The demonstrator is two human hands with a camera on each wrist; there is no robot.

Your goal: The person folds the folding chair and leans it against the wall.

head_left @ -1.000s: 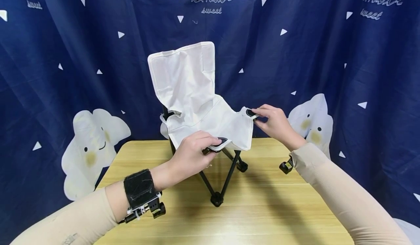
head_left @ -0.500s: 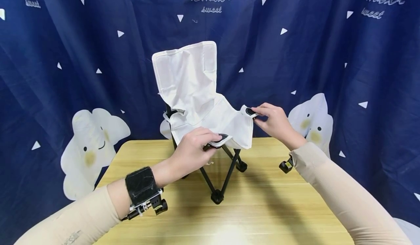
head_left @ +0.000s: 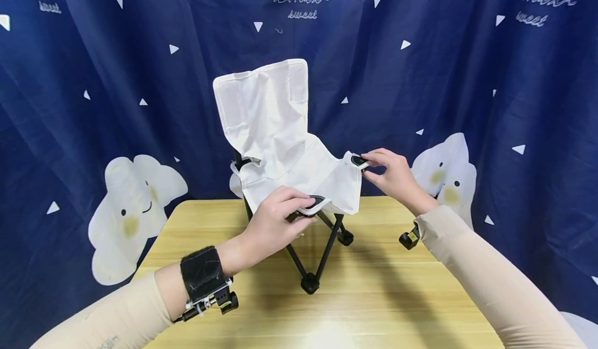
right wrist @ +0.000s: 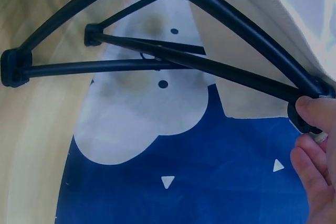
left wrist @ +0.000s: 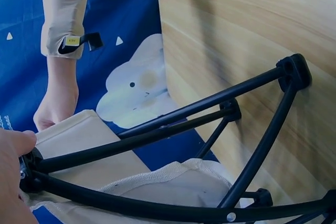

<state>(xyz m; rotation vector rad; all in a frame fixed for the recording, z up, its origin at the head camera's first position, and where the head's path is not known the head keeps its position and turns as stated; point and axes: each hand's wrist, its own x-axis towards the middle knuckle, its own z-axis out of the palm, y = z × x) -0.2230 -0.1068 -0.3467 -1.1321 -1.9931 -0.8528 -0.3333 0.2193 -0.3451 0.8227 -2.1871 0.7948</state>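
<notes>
A white fabric folding chair [head_left: 299, 170] with a black tube frame [head_left: 324, 253] stands unfolded on the table, its backrest [head_left: 263, 105] slumped and creased. My left hand [head_left: 273, 222] pinches the near front seat corner, at its black patch. In the left wrist view the left thumb [left wrist: 23, 142] lies against the black corner joint [left wrist: 32, 171], where the tubes meet. At the other front corner my right hand [head_left: 392, 175] pinches the black patch [head_left: 358, 160]. The right wrist view has its fingers [right wrist: 310, 163] at the black joint beneath that corner.
The chair's black feet [head_left: 310, 283] rest on a wooden table [head_left: 374, 297]. Behind hangs a dark blue curtain [head_left: 397, 89] with white clouds, triangles and lettering. Each wrist carries a small camera; the left one sits on a black strap [head_left: 203, 271].
The chair back swayed slightly right, then partly back left. Both hands keep their grip on the front corners, with only small shifts.
</notes>
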